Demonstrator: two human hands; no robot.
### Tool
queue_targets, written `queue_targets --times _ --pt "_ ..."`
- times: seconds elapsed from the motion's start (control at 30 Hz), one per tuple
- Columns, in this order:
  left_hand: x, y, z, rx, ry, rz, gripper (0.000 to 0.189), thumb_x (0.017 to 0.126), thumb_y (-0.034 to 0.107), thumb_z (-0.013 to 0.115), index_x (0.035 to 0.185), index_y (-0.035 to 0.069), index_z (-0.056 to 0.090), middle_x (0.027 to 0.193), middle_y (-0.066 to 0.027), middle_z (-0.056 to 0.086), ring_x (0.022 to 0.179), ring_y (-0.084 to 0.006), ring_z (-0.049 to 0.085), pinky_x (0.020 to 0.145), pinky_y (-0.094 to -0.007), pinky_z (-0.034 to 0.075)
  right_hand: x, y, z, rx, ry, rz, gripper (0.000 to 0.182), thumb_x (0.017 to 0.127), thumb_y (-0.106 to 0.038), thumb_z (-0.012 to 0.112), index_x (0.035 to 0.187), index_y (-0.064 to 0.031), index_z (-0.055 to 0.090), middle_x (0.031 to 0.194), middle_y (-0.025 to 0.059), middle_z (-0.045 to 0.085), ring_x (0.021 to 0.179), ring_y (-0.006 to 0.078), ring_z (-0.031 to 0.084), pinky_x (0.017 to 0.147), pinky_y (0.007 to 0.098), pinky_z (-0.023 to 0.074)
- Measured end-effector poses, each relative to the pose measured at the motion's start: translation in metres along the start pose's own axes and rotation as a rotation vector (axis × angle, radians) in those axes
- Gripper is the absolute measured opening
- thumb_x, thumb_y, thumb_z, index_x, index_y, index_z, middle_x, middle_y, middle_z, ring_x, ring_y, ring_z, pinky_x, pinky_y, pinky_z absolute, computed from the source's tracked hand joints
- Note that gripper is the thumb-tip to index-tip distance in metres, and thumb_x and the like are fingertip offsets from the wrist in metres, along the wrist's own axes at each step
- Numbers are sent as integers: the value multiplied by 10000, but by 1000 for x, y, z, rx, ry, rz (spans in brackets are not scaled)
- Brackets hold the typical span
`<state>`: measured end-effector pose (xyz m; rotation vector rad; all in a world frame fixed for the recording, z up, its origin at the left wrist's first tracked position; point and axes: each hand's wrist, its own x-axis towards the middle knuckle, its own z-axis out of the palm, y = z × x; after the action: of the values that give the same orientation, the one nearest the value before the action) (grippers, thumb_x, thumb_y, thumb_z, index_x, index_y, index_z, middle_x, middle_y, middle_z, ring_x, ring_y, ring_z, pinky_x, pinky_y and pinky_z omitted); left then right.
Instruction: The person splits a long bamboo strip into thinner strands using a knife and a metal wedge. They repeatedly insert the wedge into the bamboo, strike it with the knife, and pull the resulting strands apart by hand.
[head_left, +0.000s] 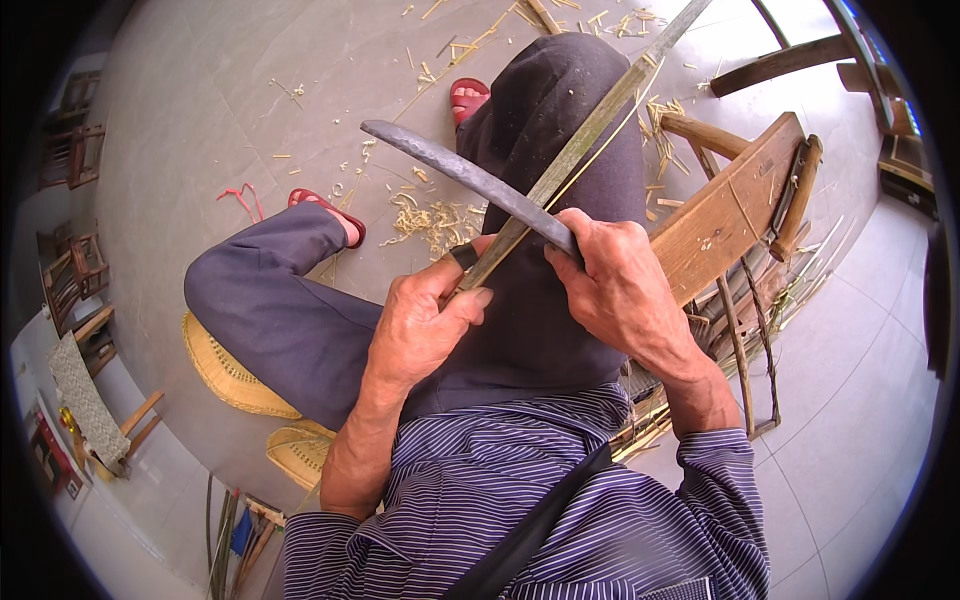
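Observation:
My left hand (427, 319) grips the near end of a long bamboo strip (574, 150), with a dark band around one finger or the thumb. The strip slants up to the right over my raised knee. A thin pale sliver (600, 150) runs along its right side. In my right hand (619, 289) is a dark, long-bladed metal knife (465, 176), its handle hidden in the fist. The blade points up to the left and crosses over the strip just beyond my left hand.
A wooden bench (727, 210) stands at the right, with bundled bamboo strips (810, 292) beneath and beside it. Curled shavings (435, 225) and short offcuts lie on the tiled floor. A woven straw seat (225, 375) shows under my left leg. Wooden chairs (86, 157) stand far left.

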<state>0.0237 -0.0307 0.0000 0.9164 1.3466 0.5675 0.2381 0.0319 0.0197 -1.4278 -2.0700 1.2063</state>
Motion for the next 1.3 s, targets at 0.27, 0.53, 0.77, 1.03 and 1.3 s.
queue_targets --times 0.27,0.53,0.77,1.03,1.3 --pt "-3 -7 4 114 102 34 419 925 133 646 1308 -31 600 685 -13 617 564 -53 507 554 -220 425 13 9 -16 -51 11 108 179 840 -37 682 813 34 520 675 263 566 622 466 573 555 460 441" --pt "-2 -6 5 -69 56 48 425 931 98 657 1329 -31 586 741 1 607 653 -45 534 601 -221 456 -37 11 -68 536 516 375 306 904 -229 641 787 53 665 643 111 646 535 161 624 508 289 502" --pt "-3 -11 2 -121 5 22 503 945 143 668 1394 -25 516 754 -11 584 595 -22 448 486 -172 337 -119 107 -18 578 615 779 456 963 -474 616 835 -36 609 585 79 617 444 159 588 413 266 465" --pt "-1 -14 2 -108 9 46 515 948 192 685 1383 -33 523 754 -10 582 606 -33 457 512 -172 356 -161 175 26 572 631 960 530 974 -530 563 761 -46 599 562 36 559 446 134 555 411 270 432" --pt "0 -14 7 -53 97 93 431 997 261 629 1318 -23 585 680 -20 578 551 -39 436 492 -187 358 -166 218 30 -61 462 941 723 990 -589 463 698 66 557 582 175 567 500 292 602 487 400 491"
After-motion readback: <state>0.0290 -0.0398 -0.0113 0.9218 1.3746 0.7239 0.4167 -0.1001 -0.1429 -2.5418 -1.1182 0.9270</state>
